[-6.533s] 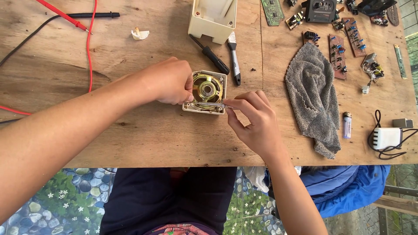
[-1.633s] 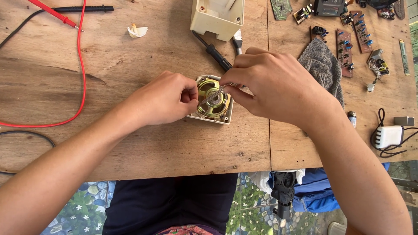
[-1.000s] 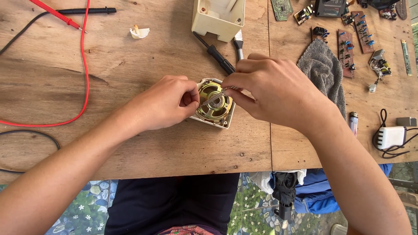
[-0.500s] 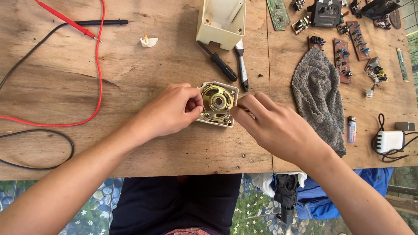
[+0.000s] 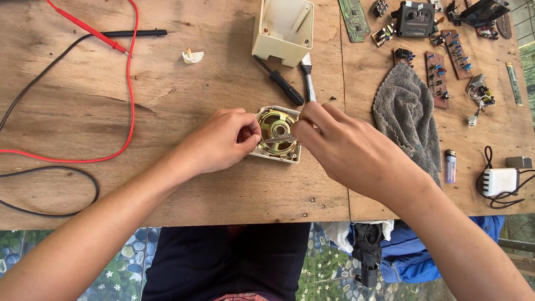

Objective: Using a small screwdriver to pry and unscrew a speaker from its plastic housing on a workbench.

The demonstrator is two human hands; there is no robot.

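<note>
Centre of frame, on the wooden table (image 5: 167,111): small gold speaker (image 5: 277,131) seated in a cream plastic housing (image 5: 278,156). Left hand (image 5: 220,142) curled against the housing's left edge, fingers pinched at the rim. Right hand (image 5: 343,147) closed around a thin metal tool (image 5: 277,139) laid across the speaker cone. Above them: black-handled screwdriver (image 5: 281,83), open cream box (image 5: 283,29). Right: grey cloth (image 5: 407,120).

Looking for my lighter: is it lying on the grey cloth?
No, the small lighter lies on the bare wooden table just right of the grey cloth, beside it rather than on it.
</note>
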